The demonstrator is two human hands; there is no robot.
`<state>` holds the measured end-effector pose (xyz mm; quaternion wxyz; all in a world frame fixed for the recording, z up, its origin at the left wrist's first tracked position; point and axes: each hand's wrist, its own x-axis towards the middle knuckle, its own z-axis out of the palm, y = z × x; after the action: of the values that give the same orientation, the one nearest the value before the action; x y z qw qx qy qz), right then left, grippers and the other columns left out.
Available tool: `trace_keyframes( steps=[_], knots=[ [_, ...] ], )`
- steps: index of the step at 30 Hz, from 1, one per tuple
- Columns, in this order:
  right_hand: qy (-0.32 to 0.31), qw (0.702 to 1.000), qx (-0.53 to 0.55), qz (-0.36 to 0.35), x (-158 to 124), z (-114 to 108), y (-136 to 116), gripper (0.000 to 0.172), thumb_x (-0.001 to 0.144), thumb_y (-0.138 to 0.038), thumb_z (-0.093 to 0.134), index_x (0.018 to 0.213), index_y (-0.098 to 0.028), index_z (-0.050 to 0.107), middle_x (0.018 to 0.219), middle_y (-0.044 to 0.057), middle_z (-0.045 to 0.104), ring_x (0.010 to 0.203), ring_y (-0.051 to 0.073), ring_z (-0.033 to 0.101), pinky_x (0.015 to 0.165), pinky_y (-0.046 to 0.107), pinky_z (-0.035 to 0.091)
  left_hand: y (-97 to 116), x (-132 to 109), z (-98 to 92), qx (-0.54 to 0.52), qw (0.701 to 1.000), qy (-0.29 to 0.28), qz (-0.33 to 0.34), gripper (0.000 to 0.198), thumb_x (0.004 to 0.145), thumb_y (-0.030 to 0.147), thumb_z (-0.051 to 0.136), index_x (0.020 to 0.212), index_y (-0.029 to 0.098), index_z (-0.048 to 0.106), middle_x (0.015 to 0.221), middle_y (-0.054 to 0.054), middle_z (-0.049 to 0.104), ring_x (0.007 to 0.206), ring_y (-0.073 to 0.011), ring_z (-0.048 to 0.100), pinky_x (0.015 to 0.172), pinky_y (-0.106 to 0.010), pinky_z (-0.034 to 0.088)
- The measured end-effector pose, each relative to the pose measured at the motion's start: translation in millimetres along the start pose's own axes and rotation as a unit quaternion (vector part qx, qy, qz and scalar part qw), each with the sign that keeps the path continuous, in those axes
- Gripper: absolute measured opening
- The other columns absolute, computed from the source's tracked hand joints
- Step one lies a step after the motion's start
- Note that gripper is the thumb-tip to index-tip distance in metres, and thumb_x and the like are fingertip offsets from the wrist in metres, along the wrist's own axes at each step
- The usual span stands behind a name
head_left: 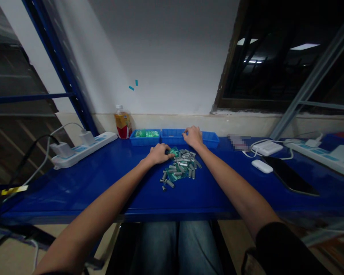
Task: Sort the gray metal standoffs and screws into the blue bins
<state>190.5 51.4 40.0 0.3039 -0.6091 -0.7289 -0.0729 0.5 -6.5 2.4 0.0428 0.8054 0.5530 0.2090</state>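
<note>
A heap of several small grey metal cylinders and green circuit boards (181, 168) lies on the blue table (103, 187) in front of me. My left hand (159, 153) rests at the heap's near-left edge, fingers curled and pinching at a green piece. My right hand (193, 136) lies at the far edge of the heap, against the middle blue tray (172, 136), fingers bent; whether it holds anything is hidden. To the left, another blue tray (145, 137) holds green boards.
A drink bottle (122, 124) stands left of the trays. A white power strip (80, 149) with plugs lies at the left. To the right are a white charger (268, 147), a small white case (262, 166), a dark tablet (289, 176) and another power strip (323, 154).
</note>
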Motion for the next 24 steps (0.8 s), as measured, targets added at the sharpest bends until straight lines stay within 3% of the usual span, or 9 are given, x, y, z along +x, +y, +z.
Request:
trace_keyframes(
  steps=[3,6,8,11,14,17,19,21,24],
  knots=[
    [0.007,1.0,0.011,0.005,-1.3,4.2,-3.0,0.027,0.085,-0.037,0.052,0.095,-0.017,0.068,0.105,0.014,0.059,0.106,0.03,0.044,0.084,0.039,0.036,1.3,2.0,-2.5,-0.018,1.0,0.009,-0.011,0.032,0.077,0.04,0.06,0.1,0.018,0.055,0.091,-0.005,0.065,0.081,-0.0198,0.059,0.068,-0.028,0.042],
    [0.034,0.995,0.088,-0.02,-18.0,2.4,-11.0,0.03,0.087,-0.039,0.049,0.09,-0.017,0.068,0.096,0.012,0.063,0.098,0.026,0.05,0.081,0.035,0.037,3.4,2.0,-7.9,-0.049,0.996,0.08,-0.013,0.022,0.079,0.031,0.058,0.094,0.018,0.05,0.08,-0.002,0.06,0.07,-0.0163,0.055,0.063,-0.026,0.04],
    [0.0,0.981,0.194,-0.017,-32.3,-0.7,-17.9,0.038,0.088,-0.045,0.045,0.077,-0.016,0.067,0.078,0.007,0.064,0.079,0.02,0.055,0.072,0.03,0.038,5.8,0.9,-11.4,-0.065,0.985,0.157,0.02,0.013,0.077,0.022,0.057,0.085,0.018,0.048,0.078,-0.002,0.056,0.072,-0.0167,0.052,0.066,-0.027,0.04],
    [-0.085,0.926,0.365,0.039,-48.6,-2.9,-28.1,0.052,0.085,-0.057,0.04,0.061,-0.016,0.061,0.056,0.002,0.057,0.056,0.015,0.052,0.057,0.026,0.036,11.4,-2.0,-13.5,-0.068,0.967,0.226,0.097,0.014,0.071,0.006,0.052,0.075,0.018,0.046,0.085,-0.004,0.05,0.083,-0.018,0.05,0.076,-0.028,0.041],
    [-0.081,0.888,0.45,0.055,-53.7,-0.7,-33.8,0.045,0.08,-0.055,0.048,0.062,-0.016,0.06,0.054,-0.001,0.055,0.052,0.013,0.049,0.052,0.024,0.034,18.5,-5.3,-11.9,-0.085,0.959,0.226,0.149,0.017,0.068,0.001,0.049,0.074,0.017,0.048,0.096,-0.006,0.046,0.089,-0.0172,0.049,0.083,-0.028,0.041],
    [-0.036,0.889,0.455,0.043,-52.2,1.2,-32.1,0.029,0.077,-0.042,0.054,0.069,-0.015,0.061,0.06,-0.001,0.057,0.057,0.013,0.049,0.055,0.024,0.036,24.9,-6.5,-10.4,-0.111,0.957,0.215,0.162,0.01,0.072,0.009,0.056,0.08,0.015,0.055,0.108,-0.008,0.041,0.095,-0.0174,0.049,0.09,-0.031,0.04],
    [0.012,0.905,0.426,0.016,-51.8,0.1,-28.0,0.02,0.077,-0.034,0.055,0.073,-0.016,0.062,0.066,0.0,0.058,0.063,0.015,0.05,0.06,0.026,0.039,27.5,-5.0,-10.9,-0.141,0.957,0.225,0.119,0.014,0.075,0.025,0.062,0.085,0.015,0.06,0.11,-0.009,0.043,0.103,-0.021,0.047,0.094,-0.034,0.038],
    [0.062,0.923,0.377,-0.05,-53.5,-2.5,-23.7,0.015,0.078,-0.028,0.055,0.079,-0.016,0.064,0.073,0.002,0.058,0.069,0.017,0.051,0.066,0.028,0.041,27.9,-2.1,-11.7,-0.216,0.953,0.208,0.035,0.031,0.082,0.043,0.053,0.085,0.015,0.064,0.101,-0.009,0.051,0.103,-0.0232,0.048,0.091,-0.036,0.04],
    [0.079,0.931,0.304,-0.185,-58.3,-5.7,-19.9,0.018,0.08,-0.018,0.053,0.091,-0.019,0.067,0.083,0.005,0.056,0.081,0.02,0.052,0.076,0.032,0.043,23.8,2.4,-10.4,-0.36,0.923,0.115,-0.079,0.054,0.089,0.055,0.032,0.084,0.013,0.066,0.083,-0.009,0.062,0.082,-0.0198,0.057,0.07,-0.03,0.046]
  ],
)
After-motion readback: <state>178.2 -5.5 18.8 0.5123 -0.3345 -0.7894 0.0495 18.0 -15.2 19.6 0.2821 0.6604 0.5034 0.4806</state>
